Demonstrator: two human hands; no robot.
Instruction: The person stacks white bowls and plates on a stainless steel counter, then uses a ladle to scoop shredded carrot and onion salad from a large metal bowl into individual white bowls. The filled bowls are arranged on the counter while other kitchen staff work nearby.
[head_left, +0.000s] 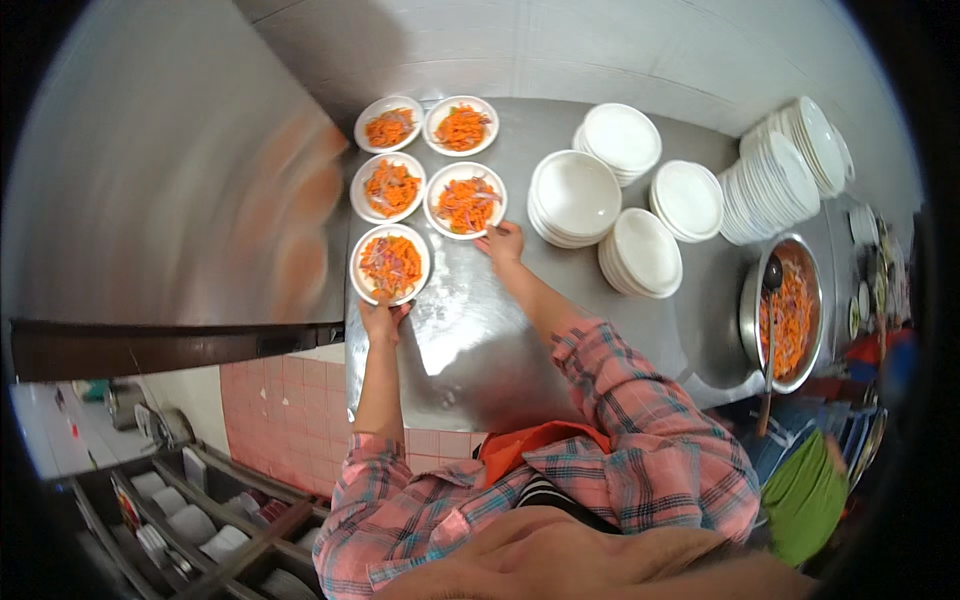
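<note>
Carrot and onion salad fills several small white bowls in two columns on a steel table (525, 360). My left hand (382, 321) grips the near rim of the front left bowl (355, 262), thumb on top and fingers underneath. Up and to the right, my right hand (504, 244) pinches the near right edge of another filled bowl (465, 169); its lower fingers are partly hidden. Behind these stand two more bowls in the back row, one of them the back right bowl (461, 101). Both held bowls look level, on or close to the tabletop.
Stacks of white bowls (575, 193) stand right of my right hand, with piled white plates (772, 187) beyond. A steel basin (750, 315) of salad holds a ladle (768, 360), its handle overhanging the front edge. A metal panel (187, 187) borders the left. Another person in green (806, 499) is at right.
</note>
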